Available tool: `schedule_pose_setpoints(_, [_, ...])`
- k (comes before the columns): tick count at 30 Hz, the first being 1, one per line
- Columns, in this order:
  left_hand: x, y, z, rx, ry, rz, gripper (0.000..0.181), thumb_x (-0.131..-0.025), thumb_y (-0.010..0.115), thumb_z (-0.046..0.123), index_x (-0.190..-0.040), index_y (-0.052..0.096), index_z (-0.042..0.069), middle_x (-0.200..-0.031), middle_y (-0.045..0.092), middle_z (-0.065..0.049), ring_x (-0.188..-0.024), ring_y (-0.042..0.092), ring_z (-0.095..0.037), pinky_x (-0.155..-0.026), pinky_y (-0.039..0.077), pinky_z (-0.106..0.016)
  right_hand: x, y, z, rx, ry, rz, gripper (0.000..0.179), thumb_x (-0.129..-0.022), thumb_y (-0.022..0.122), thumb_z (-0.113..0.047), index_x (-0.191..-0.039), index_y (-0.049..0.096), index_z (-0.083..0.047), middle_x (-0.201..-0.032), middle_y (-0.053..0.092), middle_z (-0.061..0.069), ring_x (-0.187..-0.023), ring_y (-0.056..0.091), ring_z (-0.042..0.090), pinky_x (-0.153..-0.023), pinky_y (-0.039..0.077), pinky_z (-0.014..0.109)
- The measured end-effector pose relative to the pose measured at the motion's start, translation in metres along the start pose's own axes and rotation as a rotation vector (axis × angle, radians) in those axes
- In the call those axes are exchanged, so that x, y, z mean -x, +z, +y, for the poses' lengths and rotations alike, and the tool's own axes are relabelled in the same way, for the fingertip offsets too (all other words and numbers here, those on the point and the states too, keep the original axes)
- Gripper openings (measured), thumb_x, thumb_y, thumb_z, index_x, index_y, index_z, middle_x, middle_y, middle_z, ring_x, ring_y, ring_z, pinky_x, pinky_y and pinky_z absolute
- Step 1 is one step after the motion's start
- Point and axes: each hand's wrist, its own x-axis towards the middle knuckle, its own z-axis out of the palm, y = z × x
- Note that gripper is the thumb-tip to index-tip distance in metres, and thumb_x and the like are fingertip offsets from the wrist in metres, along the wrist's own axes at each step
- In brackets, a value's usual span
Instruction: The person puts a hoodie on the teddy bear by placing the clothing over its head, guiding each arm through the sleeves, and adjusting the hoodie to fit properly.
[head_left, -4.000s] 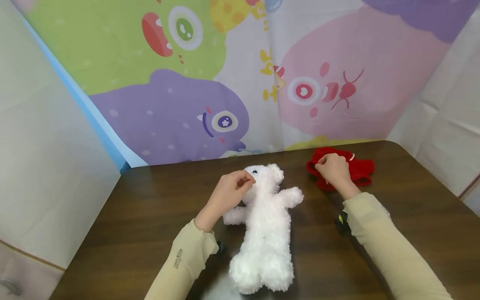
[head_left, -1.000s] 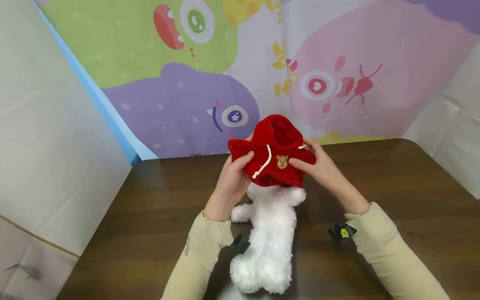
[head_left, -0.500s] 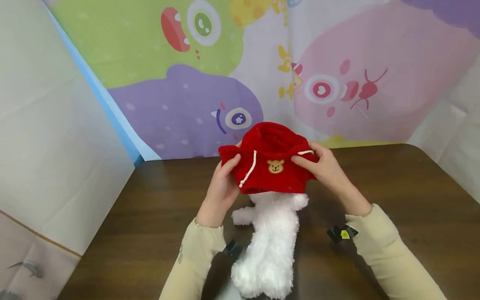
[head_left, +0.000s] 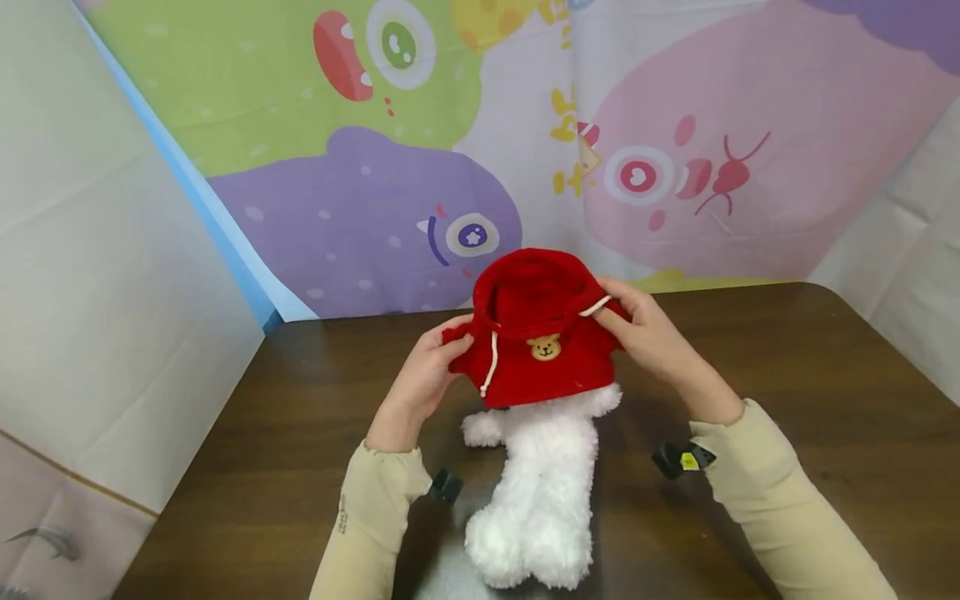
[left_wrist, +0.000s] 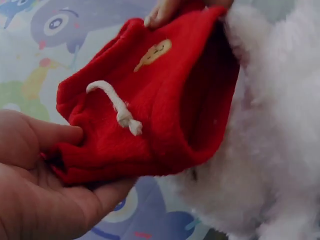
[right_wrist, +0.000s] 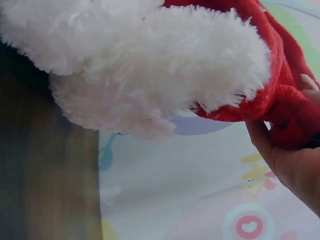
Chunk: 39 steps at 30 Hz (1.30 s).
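A small red hoodie (head_left: pixel 540 371) with a bear-face patch and white drawstrings is held up over the head end of a white plush toy (head_left: pixel 543 492). My left hand (head_left: pixel 423 375) pinches one sleeve between thumb and fingers. On the other side my right hand (head_left: pixel 656 337) grips the opposite sleeve and shoulder. The left wrist view shows the hoodie (left_wrist: pixel 140 100) with its bottom hem gaping toward the plush toy (left_wrist: pixel 270 115). In the right wrist view a fluffy arm of the plush toy (right_wrist: pixel 200 60) overlaps the hem. The toy's head is hidden behind the hoodie.
The toy lies on its back on a dark wooden table (head_left: pixel 787 433). A cartoon-print cloth (head_left: pixel 420 208) hangs behind the table's far edge, and pale panels (head_left: pixel 112 250) flank it. Small black cameras (head_left: pixel 446 486) sit at both wrists.
The hoodie came from the table's far right, where the right hand reached it, to over the toy; both hands now hold it. Lately it lowered slightly and its hood opening tipped toward me.
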Motion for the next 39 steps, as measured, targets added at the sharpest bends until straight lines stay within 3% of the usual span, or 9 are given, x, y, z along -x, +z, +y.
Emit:
schedule_pose_setpoints(7, [0.0,-0.012,-0.002,-0.123,0.006,0.014,0.032,-0.092,0.045,0.004,-0.123,0.047,-0.003,-0.098,0.059,0.001,-0.084,0.058,-0.01,-0.074,0.049,-0.025,-0.004,0.006,-0.01,0.234,0.007,0.066,0.034,-0.092,0.052,-0.019,-0.125,0.053,-0.01,-0.103,0.062,0.011,-0.074,0.061,0.016,-0.062,0.054,0.029])
schedule_pose_setpoints(10, [0.002,-0.016,0.0,-0.238,0.007,-0.005,0.035,-0.087,0.053,0.005,-0.121,0.049,0.0,-0.101,0.061,-0.003,-0.085,0.06,-0.013,-0.075,0.049,-0.026,-0.007,0.009,-0.016,0.355,0.005,0.13,0.033,-0.091,0.054,-0.025,-0.122,0.056,-0.013,-0.101,0.064,0.009,-0.07,0.06,0.017,-0.061,0.053,0.026])
schedule_pose_setpoints(14, [0.005,-0.017,0.001,-0.396,-0.048,-0.066,0.036,-0.084,0.06,0.013,-0.118,0.053,0.005,-0.107,0.061,-0.011,-0.09,0.061,-0.019,-0.078,0.05,-0.033,-0.011,0.016,-0.018,0.376,-0.001,0.206,0.027,-0.089,0.057,-0.02,-0.114,0.061,-0.011,-0.097,0.065,0.009,-0.068,0.058,0.016,-0.06,0.052,0.024])
schedule_pose_setpoints(20, [0.005,-0.013,0.001,-0.423,-0.049,-0.031,0.028,-0.089,0.053,0.017,-0.114,0.055,0.004,-0.104,0.063,-0.011,-0.083,0.062,-0.016,-0.074,0.05,-0.031,-0.014,0.026,-0.015,0.138,0.067,0.254,0.031,-0.083,0.065,-0.022,-0.11,0.061,-0.008,-0.096,0.066,0.005,-0.074,0.063,0.014,-0.064,0.053,0.026])
schedule_pose_setpoints(26, [0.002,-0.017,0.001,-0.227,0.019,0.017,0.03,-0.094,0.046,0.017,-0.12,0.049,0.002,-0.093,0.063,0.002,-0.077,0.06,-0.01,-0.072,0.048,-0.026,-0.016,0.027,-0.01,-0.318,0.166,0.131,0.026,-0.086,0.058,-0.003,-0.111,0.056,-0.009,-0.093,0.065,-0.005,-0.079,0.063,0.011,-0.067,0.053,0.025])
schedule_pose_setpoints(29, [-0.002,-0.018,-0.002,-0.15,0.034,0.028,0.033,-0.096,0.043,0.018,-0.126,0.044,0.004,-0.093,0.062,0.006,-0.078,0.06,-0.008,-0.072,0.048,-0.025,-0.016,0.027,-0.006,-0.405,0.154,0.086,0.028,-0.089,0.046,0.005,-0.114,0.053,-0.007,-0.096,0.062,-0.003,-0.079,0.062,0.01,-0.067,0.052,0.022])
schedule_pose_setpoints(32, [-0.006,-0.019,-0.006,-0.114,0.033,0.067,0.035,-0.096,0.042,0.017,-0.129,0.041,0.007,-0.09,0.061,0.006,-0.074,0.06,-0.007,-0.067,0.049,-0.023,-0.017,0.027,-0.002,-0.287,0.149,0.121,0.029,-0.09,0.044,0.005,-0.117,0.052,-0.001,-0.1,0.058,0.001,-0.077,0.061,0.009,-0.067,0.053,0.022])
schedule_pose_setpoints(36, [-0.011,-0.02,-0.013,-0.069,0.004,0.117,0.033,-0.095,0.046,0.018,-0.126,0.045,0.008,-0.082,0.062,0.006,-0.065,0.061,-0.006,-0.058,0.05,-0.022,-0.017,0.024,0.005,0.079,0.121,0.237,0.027,-0.088,0.055,-0.004,-0.115,0.058,-0.001,-0.1,0.063,0.01,-0.068,0.059,0.007,-0.061,0.053,0.024])
schedule_pose_setpoints(39, [-0.015,-0.02,-0.017,-0.057,-0.004,0.143,0.032,-0.093,0.05,0.021,-0.122,0.048,0.008,-0.078,0.063,0.006,-0.062,0.061,-0.006,-0.056,0.05,-0.022,-0.016,0.022,0.009,0.264,0.092,0.321,0.024,-0.085,0.063,-0.011,-0.108,0.064,-0.006,-0.094,0.067,0.014,-0.058,0.058,0.007,-0.053,0.052,0.027])
